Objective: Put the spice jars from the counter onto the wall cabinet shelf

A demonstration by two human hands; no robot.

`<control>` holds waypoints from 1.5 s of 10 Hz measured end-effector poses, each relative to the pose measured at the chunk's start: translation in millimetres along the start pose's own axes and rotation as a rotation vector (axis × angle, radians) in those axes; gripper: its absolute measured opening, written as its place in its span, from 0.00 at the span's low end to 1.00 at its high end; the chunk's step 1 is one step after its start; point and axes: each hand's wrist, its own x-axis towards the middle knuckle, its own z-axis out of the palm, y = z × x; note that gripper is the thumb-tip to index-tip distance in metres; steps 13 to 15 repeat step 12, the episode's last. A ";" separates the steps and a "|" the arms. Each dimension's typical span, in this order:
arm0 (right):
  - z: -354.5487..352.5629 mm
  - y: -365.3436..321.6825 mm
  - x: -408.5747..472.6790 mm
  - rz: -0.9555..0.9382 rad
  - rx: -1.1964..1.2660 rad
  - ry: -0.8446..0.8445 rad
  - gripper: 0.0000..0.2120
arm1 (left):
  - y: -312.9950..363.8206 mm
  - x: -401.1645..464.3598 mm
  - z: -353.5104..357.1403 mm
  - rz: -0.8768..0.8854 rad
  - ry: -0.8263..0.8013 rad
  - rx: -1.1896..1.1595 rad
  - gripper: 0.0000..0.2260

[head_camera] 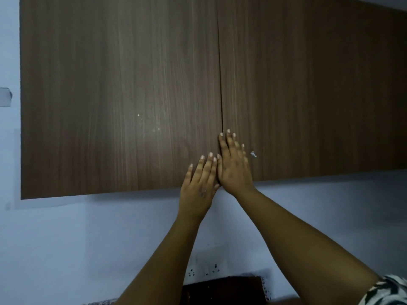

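left hand (199, 183) flat, left door (119, 95) edge | right hand (234, 166) flat, right door (308, 91) seam

home kitchen; wall cabinet (119, 95); sockets (203, 270)

Dim, bluish light — soft blur throughout (edges bow slightly); faint sheen on the cabinet door (119, 102).

Hands (217, 172) side by side on cabinet doors (132, 95), sockets (203, 271) seemingly below
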 end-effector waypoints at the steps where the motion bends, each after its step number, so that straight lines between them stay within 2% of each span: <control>1: 6.0 10.6 2.8 -0.031 -0.054 0.032 0.29 | 2.1 1.5 6.8 0.013 0.021 0.035 0.25; 3: 17.4 26.3 -1.7 0.138 -0.024 0.136 0.31 | -4.6 3.3 17.6 0.056 0.033 0.084 0.27; 5: 19.7 26.2 0.9 0.093 -0.025 0.154 0.29 | -4.8 4.7 22.3 0.071 0.081 0.150 0.26; 7: 24.2 29.2 1.3 0.076 0.047 0.185 0.27 | -2.9 2.0 17.5 0.017 0.022 0.089 0.27; 8: 25.7 32.5 -4.7 0.039 0.080 0.177 0.27 | 3.2 2.5 11.8 0.035 -0.049 0.027 0.25; 11: 27.3 38.1 -42.2 -0.024 -0.030 0.032 0.29 | 35.1 3.5 1.0 -0.088 -0.192 -0.114 0.26; 12: 15.7 32.5 -36.8 -0.007 -0.007 -0.025 0.30 | 40.2 10.5 -8.0 -0.178 -0.183 -0.181 0.26; 15: 15.7 32.5 -36.8 -0.007 -0.007 -0.025 0.30 | 40.2 10.5 -8.0 -0.178 -0.183 -0.181 0.26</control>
